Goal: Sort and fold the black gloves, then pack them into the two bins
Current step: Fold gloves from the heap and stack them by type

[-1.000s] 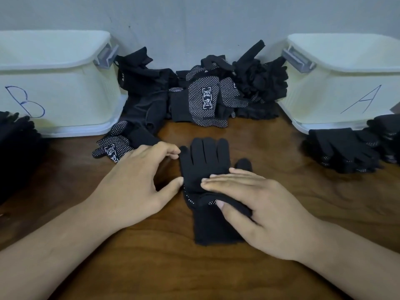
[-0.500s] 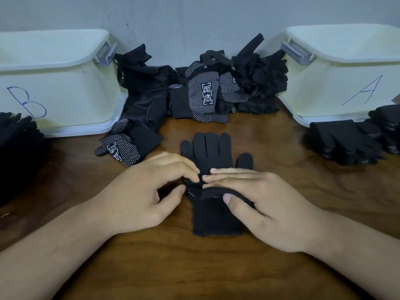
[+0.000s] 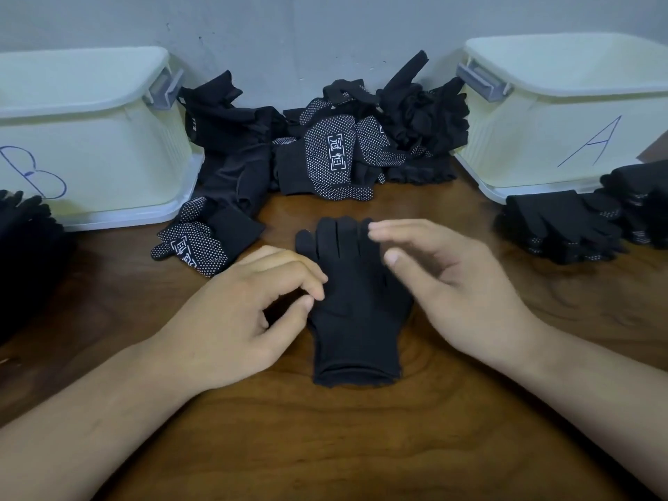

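A black glove (image 3: 356, 309) lies flat on the wooden table (image 3: 361, 446), fingers pointing away from me. My left hand (image 3: 245, 312) sits at its left edge with fingertips and thumb pinching the fabric there. My right hand (image 3: 444, 280) hovers over the glove's right side, fingers straight, holding nothing. A loose pile of black gloves (image 3: 325, 146), some with white dots, lies against the wall between bin B (image 3: 90, 139) on the left and bin A (image 3: 564, 113) on the right.
A stack of sorted gloves (image 3: 564, 226) lies in front of bin A, and another dark stack (image 3: 25, 254) in front of bin B. A dotted glove (image 3: 195, 244) lies near bin B's corner. Grey wall behind.
My right hand has lifted off the glove and drawn right with fingers spread. The glove's folded-over top layer now lies flat. My left hand stays at the glove's left edge.
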